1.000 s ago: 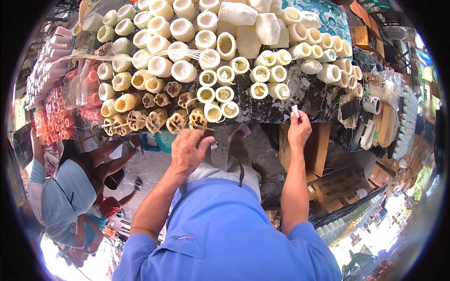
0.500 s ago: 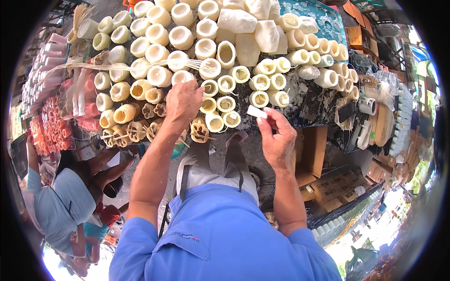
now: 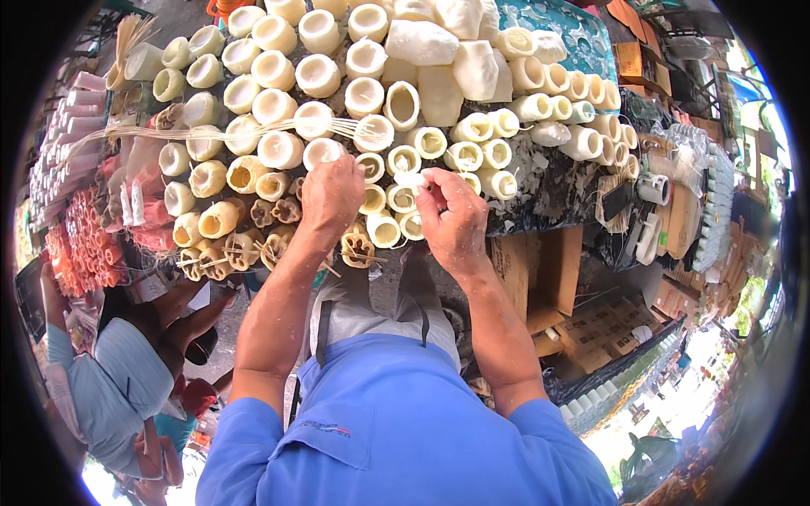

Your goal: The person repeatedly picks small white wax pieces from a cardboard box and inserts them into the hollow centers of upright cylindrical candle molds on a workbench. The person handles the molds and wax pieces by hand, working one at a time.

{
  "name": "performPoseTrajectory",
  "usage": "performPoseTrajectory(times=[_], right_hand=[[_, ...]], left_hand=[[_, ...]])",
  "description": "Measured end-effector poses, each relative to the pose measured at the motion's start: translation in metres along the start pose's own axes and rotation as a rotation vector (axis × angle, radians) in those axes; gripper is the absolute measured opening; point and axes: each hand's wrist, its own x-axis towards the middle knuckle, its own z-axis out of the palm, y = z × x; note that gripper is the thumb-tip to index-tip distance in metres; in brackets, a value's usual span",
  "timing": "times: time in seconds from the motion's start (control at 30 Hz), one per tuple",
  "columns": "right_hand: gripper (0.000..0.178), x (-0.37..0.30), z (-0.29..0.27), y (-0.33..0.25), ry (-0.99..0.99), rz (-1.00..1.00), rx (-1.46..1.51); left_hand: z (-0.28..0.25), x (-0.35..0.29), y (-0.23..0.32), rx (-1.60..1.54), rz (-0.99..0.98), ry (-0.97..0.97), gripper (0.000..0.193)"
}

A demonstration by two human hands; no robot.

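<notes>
At the near edge of a black-covered table [image 3: 540,207], as seen from the head, the right hand [image 3: 453,212] holds a small white piece [image 3: 410,179] in a narrow pinch, just above a cluster of pale yellow, hollow, waxy cylinders [image 3: 383,230]. The left hand [image 3: 333,196], fingers curled, lies just beside a cream-white, round, waxy cup [image 3: 323,153]; whether it grips anything cannot be told. Below stands a brown, flower-shaped, waxy cup [image 3: 358,245] crossed by a thin stick [image 3: 375,259].

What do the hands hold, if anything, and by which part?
The right hand holds a small white piece, apparently by its right end. Whether the left hand holds anything cannot be told.
</notes>
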Motion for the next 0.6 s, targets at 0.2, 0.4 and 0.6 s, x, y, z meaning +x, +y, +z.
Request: performPoseTrajectory(times=[0.2, 0.4, 0.6], right_hand=[[0.027, 0.008, 0.015, 0.008, -0.022, -0.056, -0.04], [0.025, 0.017, 0.022, 0.006, -0.033, -0.076, -0.059], [0.02, 0.029, 0.037, 0.006, -0.019, -0.269, -0.14]], left_hand=[[-0.01, -0.012, 0.002, -0.033, 0.28, 0.155, 0.023], [-0.018, 0.0, -0.006, 0.01, 0.46, 0.109, 0.015], [-0.025, -0.008, -0.011, 0.031, 0.439, 0.049, 0.01]])
